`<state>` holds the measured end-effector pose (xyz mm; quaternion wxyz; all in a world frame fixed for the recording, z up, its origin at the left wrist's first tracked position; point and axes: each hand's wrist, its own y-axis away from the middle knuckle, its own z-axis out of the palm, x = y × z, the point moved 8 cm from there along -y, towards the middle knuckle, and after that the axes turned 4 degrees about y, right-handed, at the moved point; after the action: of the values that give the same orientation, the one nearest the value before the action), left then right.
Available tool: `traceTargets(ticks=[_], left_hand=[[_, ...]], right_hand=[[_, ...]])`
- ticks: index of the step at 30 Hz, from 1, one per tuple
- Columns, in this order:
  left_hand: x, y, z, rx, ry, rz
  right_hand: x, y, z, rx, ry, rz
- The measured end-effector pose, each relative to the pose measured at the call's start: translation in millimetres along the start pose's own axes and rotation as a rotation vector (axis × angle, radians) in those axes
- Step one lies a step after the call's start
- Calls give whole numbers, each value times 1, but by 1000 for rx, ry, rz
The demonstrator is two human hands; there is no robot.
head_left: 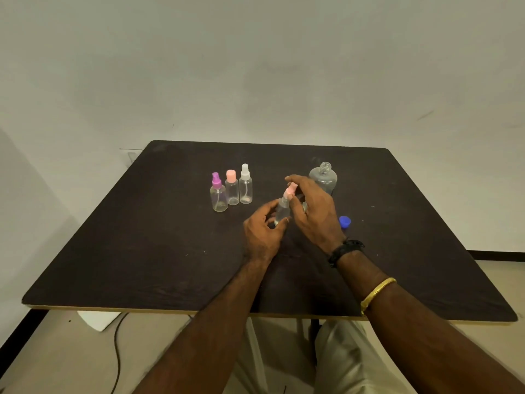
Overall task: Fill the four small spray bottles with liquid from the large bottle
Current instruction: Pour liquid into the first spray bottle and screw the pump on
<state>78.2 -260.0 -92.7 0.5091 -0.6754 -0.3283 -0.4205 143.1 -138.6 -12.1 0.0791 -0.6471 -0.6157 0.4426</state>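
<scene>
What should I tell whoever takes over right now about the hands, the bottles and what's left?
Left hand grips one small bottle by its body; right hand pinches its pink spray top.
Three other small bottles stand topped in a row further left; large bottle stands open behind the right hand, blue cap on the table.
Fill levels unreadable: check all four, then recap the large bottle.

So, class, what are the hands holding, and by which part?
The left hand grips the small spray bottle by its body; the right hand pinches its pink spray top.
</scene>
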Motion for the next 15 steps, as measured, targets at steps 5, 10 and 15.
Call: traceTargets(ticks=[5,10,15], left_hand=[[-4,-1,0,9,-18,0],[-1,-1,-1,30,-31,31],[6,0,-2,44,-74,68]], right_hand=[[-1,-1,2,-32,32,-32],[2,1,7,-62,34,-28],[6,-7,5,-52,105,33]])
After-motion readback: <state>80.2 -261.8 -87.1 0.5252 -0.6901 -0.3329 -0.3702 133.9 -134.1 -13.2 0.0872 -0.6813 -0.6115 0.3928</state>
